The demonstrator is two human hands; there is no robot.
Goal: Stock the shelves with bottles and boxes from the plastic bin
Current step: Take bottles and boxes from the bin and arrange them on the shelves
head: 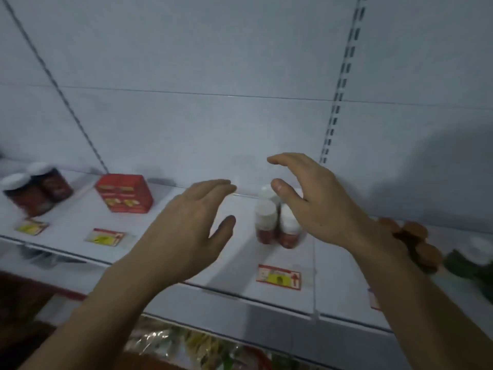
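We are holding our left hand [186, 222] and right hand [314, 198] apart, fingers relaxed, gripping nothing, flanking three white-capped red bottles [274, 222] standing on the shelf [165, 252]. Labels are blurring past reading. One red box [124, 193] and two dark jars [37, 190] are sitting leftward.

White-capped red bottles [277, 222], red box [124, 193] with yellow print, red-and-yellow price tags [278, 276], pale grey-white shelf [165, 231].
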